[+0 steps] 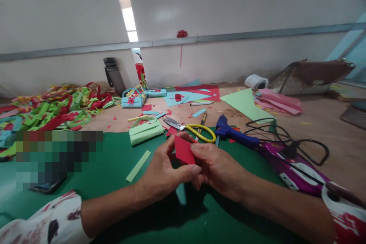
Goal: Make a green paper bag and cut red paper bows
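Note:
A small piece of red paper (183, 150) is held up above the green mat (105, 213). My left hand (162, 167) pinches it from the left and below, with the thumb along its lower edge. My right hand (219, 166) grips its right side between thumb and fingers; some fingertips are hidden behind it. Just beyond my hands lie scissors with yellow handles (201, 131), their blades pointing left. A folded light green paper purse (146, 132) rests left of them, and a pale green paper strip (138, 166) lies near my left hand.
A blue glue gun (237, 133) lies at right beside a purple power strip (294, 169) and tangled black cable (314, 141). Colourful paper pieces (60, 106) heap up at left near a dark bottle (113, 76). Blue paper purses (132, 100) and a handbag (311, 76) stand towards the wall.

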Motion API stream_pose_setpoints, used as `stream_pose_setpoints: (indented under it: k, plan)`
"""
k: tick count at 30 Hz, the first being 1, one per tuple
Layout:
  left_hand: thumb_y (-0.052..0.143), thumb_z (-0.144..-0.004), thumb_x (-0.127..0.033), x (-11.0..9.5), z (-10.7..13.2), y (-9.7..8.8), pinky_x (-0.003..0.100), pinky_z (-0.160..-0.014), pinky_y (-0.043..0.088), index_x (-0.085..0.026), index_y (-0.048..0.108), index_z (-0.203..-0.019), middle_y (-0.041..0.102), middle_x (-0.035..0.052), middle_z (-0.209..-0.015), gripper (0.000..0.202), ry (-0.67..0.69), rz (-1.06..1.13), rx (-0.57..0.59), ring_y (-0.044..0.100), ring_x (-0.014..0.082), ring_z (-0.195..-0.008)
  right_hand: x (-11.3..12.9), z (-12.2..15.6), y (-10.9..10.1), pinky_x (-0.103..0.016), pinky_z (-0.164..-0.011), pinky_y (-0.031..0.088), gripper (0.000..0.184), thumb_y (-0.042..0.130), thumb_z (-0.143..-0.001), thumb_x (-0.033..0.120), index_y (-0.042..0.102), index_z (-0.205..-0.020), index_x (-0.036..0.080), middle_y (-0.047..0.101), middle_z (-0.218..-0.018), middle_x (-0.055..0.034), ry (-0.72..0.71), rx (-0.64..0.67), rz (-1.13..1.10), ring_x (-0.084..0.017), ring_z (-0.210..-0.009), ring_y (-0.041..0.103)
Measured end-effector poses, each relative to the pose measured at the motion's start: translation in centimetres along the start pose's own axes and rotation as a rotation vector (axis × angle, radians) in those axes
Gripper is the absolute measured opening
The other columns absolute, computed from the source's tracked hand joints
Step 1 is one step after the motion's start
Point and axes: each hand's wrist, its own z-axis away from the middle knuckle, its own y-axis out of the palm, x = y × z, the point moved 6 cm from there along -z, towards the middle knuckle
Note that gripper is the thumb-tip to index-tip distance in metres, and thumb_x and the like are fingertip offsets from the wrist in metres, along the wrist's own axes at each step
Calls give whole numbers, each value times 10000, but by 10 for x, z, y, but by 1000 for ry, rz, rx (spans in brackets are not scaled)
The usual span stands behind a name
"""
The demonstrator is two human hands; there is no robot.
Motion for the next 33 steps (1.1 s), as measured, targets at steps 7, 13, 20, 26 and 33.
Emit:
stream_pose_setpoints:
  k: [7, 13, 20, 26, 33]
  plan:
    - [661, -700, -182, -1, -1, -2, 258, -670, 495, -149, 510, -1070, 672, 9, -761, 401, 69, -55, -27, 630, 143, -654, -6, -2, -4, -187, -396, 462, 293, 441, -891, 281, 591, -707, 109, 566, -446, -2, 8, -3, 39, -84, -353, 522]
    - [638, -741, -224, 1, -3, -10, 268, -693, 491, -137, 565, -948, 653, 55, -883, 236, 86, -150, -87, 616, 166, -774, -8, -2, -6, -173, -407, 416, 362, 502, -850, 415, 548, -637, 126, 559, -475, 6, 30, -1, 145, -70, -378, 519]
    - [576, -805, -281, 3, -1, -13, 245, -668, 471, -157, 606, -912, 661, 38, -848, 167, 121, -304, -50, 602, 146, -748, 12, 6, -7, -173, -406, 359, 272, 473, -849, 327, 497, -636, 161, 547, -497, 33, -49, -87, 520, -61, -391, 481]
    - [546, -798, -244, -1, -19, -38, 247, -589, 452, -143, 620, -855, 650, 37, -750, 137, 134, -498, -176, 568, 138, -640, 81, 21, -9, -206, -504, 363, 215, 494, -834, 188, 535, -624, 167, 513, -563, 40, -638, -338, 1114, -90, -531, 475]
    - [622, -740, -232, 1, -40, -24, 359, -805, 457, -175, 618, -1040, 628, 106, -1093, 306, 331, -1043, 81, 578, 237, -943, 63, -1, -14, -273, -685, 432, 183, 461, -822, 69, 611, -902, 138, 664, -846, -66, -556, -345, 1735, -180, -781, 594]
